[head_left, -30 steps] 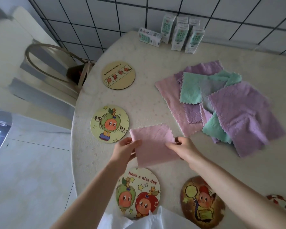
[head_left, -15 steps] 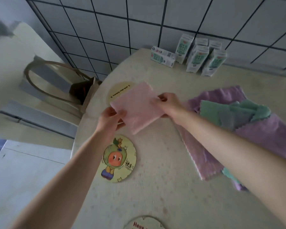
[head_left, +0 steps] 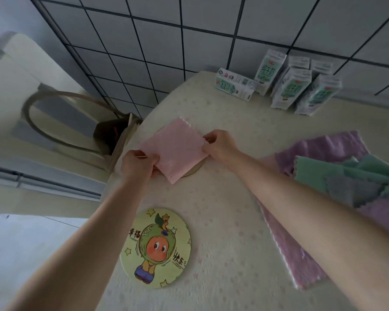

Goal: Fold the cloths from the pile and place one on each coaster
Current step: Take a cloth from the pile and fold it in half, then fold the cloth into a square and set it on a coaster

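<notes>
Pink cloth (head_left: pixel 175 149) | lies diamond-wise, one corner pointing away | probably on coaster (head_left: pixel 194 171) | left hand (head_left: pixel 137 163), right hand (head_left: pixel 220 144): fingers pinching side corners

— What can be read on the round yellow-green cartoon coaster (head_left: pixel 155 248)?
— "幸福" is printed at its left edge, "快乐" at its lower right.
— And on the tall white-and-green paper carton (head_left: pixel 268 71)?
— "纯牛奶" is made out down its front (the neighbouring cartons' print is too blurred).
</notes>
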Available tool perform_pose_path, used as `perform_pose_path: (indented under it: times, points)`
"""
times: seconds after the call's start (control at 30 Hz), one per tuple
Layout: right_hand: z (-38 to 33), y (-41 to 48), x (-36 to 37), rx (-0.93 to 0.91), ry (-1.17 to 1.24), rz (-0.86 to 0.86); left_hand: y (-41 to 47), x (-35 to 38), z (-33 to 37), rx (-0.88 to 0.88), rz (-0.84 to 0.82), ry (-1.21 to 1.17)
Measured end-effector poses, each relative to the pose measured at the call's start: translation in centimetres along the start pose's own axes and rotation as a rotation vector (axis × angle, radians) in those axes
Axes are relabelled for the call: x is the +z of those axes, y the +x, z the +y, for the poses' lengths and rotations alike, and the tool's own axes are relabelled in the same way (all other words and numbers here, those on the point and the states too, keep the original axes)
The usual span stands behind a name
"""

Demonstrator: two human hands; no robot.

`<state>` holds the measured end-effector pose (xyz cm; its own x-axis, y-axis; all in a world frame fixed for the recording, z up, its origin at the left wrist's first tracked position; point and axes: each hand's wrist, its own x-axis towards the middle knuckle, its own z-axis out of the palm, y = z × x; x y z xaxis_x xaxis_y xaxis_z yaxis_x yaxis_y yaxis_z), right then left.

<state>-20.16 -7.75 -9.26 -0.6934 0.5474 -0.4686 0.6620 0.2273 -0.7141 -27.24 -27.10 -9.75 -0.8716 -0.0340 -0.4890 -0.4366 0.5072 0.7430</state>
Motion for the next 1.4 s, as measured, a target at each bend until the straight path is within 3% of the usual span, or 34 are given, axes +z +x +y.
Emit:
perform_pose_path:
  times: [0.2,0.4,0.6,0.9,1.13,1.2,1.4]
  points:
    - [1.4,-1.5,-1.7,-0.057,-0.096,0.007,-0.8,-0.8,-0.4,0.022,0.024,0.101]
    - [5.0,-6.7,-4.3,-0.073,-0.202,0.014,-4.4,-1.9,-0.6,0.178,0.011,0.336]
    - [9.3,-14.9,-7.2,-0.083,-0.210,0.047,-10.9,-1.0,-0.9,0.417,-0.105,0.470]
    - [17.4,-24.9,-13.2,-0.103,-0.235,0.209,-22.0,4.6,-3.5,0.624,-0.274,0.626]
    - [26.3,-28.8,-17.3,0.030,-0.289,0.366,-29.6,10.8,-4.2,0.886,-0.445,0.817]
    - [28.4,-29.5,-18.1,0.032,-0.354,0.392,-31.2,12.8,-3.9,1.011,-0.491,0.890]
    - [31.8,-30.8,-19.0,0.052,-0.543,0.391,-33.8,19.3,-3.4,1.614,-0.554,1.227]
